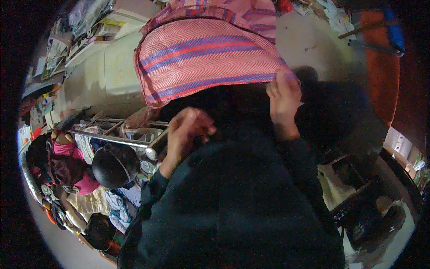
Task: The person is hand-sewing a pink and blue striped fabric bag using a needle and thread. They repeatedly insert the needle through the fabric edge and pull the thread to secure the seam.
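A woven piece (205, 53) with a pink and red herringbone pattern and blue and red stripes is spread before me. Dark edging runs around it, and it looks like part of a bag. My right hand (285, 89) has its near right corner pinched between thumb and fingers. Below its near left edge, my left hand (188, 129) is raised close to my dark top, blurred, with fingers bent and nothing visible in them. More of the striped material (255, 16) lies folded behind the front piece.
To the left, a metal rail (111, 138) stands by a heap of clothes (90, 201) and a black rounded thing (114, 166), perhaps a helmet. Boxes and plastic bags (87, 16) line the upper left. A blue-topped stool or chair (393, 32) stands at the upper right.
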`<state>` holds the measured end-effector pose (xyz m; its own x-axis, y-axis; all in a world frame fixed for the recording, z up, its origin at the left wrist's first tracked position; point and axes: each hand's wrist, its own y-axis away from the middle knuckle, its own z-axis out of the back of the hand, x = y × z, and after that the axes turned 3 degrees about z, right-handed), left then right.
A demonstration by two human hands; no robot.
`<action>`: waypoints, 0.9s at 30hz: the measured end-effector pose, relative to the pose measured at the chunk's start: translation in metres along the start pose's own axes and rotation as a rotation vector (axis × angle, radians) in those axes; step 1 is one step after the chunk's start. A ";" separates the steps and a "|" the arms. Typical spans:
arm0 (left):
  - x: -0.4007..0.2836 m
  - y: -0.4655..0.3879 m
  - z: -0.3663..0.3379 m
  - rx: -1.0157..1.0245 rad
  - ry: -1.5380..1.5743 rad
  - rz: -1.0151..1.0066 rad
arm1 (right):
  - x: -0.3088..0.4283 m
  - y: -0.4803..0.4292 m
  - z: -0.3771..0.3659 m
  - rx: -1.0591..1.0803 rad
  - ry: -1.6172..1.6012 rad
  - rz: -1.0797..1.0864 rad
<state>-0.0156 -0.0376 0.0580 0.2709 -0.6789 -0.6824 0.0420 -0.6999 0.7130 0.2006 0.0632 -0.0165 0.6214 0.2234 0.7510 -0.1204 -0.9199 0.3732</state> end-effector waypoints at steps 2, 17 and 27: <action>0.001 -0.018 -0.023 -0.006 0.180 -0.062 | -0.001 -0.002 0.007 0.019 -0.046 -0.001; 0.002 -0.069 -0.042 0.183 0.370 -0.228 | 0.006 0.000 0.009 0.001 0.127 -0.106; 0.012 -0.075 -0.041 0.088 0.242 -0.411 | 0.031 0.020 0.016 0.658 1.111 0.353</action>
<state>0.0236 0.0152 0.0028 0.4657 -0.2783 -0.8400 0.1136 -0.9226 0.3686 0.2304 0.0461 0.0058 -0.3583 -0.2039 0.9111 0.4448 -0.8953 -0.0255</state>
